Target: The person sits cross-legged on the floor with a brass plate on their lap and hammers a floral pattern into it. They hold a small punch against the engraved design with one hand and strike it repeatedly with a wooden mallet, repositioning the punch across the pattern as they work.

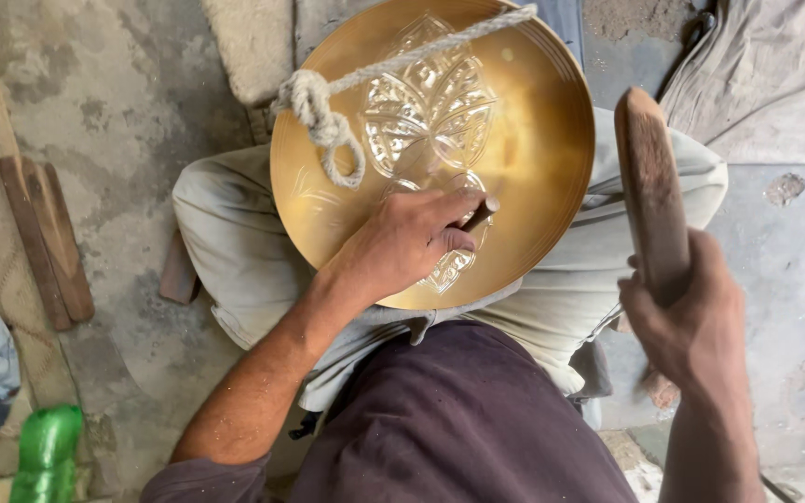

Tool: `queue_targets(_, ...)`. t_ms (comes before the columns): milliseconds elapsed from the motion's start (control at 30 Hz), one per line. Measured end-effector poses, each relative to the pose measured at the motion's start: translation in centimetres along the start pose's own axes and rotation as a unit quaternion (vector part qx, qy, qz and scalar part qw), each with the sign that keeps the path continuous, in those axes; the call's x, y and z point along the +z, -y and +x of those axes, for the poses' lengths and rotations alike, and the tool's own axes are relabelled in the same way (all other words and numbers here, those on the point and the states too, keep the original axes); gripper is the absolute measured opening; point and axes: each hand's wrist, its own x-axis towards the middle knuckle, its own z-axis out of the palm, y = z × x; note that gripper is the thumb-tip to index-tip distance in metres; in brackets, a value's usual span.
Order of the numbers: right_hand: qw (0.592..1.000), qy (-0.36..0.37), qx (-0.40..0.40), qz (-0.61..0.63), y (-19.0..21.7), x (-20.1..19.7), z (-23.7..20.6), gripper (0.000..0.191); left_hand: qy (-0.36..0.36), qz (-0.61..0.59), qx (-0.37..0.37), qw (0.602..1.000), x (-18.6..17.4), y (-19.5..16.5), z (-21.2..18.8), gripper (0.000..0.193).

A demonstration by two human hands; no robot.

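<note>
A green plastic bottle (46,454) stands at the lower left corner.

One brass plate (533,158), one wooden mallet (652,191)

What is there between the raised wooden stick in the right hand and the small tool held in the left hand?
In the head view, only the bare, plain right part of the brass plate lies between the wooden stick and the small tool.

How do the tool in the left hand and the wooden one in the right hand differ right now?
The chisel in the left hand is thin, mostly hidden by the hand, its tip on the brass plate. The wooden mallet in the right hand is thick and long, raised clear of the plate to its right. Each is gripped in a closed hand.
</note>
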Motion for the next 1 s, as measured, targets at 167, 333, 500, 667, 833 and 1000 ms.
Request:
queue_targets(167, 1.000, 0.010, 0.023, -0.007, -3.3, 1.0, -2.1, 0.072, 0.105, 0.020, -0.006, 0.994, -0.3, -0.3, 1.3, 0.036)
queue_targets(333, 0.998, -0.013, 0.014, -0.061, -3.4, 0.8, -2.7, 0.075, 0.122, 0.025, -0.003, 0.992, -0.4, -0.4, 2.1, 0.031)
queue_targets(500, 0.993, -0.006, -0.023, 0.111, -3.0, 0.7, -2.9, 0.068, 0.126, 0.032, 0.001, 0.992, -0.3, -0.7, 2.2, 0.035)
queue_targets(667, 0.981, -0.039, -0.115, -0.154, -3.3, 1.0, -2.3, 0.059, 0.133, 0.049, -0.009, 0.990, 0.0, -0.8, 2.1, 0.035)
queue_targets(833, 0.954, -0.055, -0.179, -0.232, -3.5, 2.4, -2.8, 0.053, 0.130, 0.055, 0.001, 0.990, 0.2, -0.5, 2.0, 0.027)
queue_targets(1000, 0.985, -0.067, -0.125, -0.095, -3.6, 2.0, -3.0, 0.059, 0.139, 0.039, 0.004, 0.990, 0.2, -0.5, 2.0, 0.033)
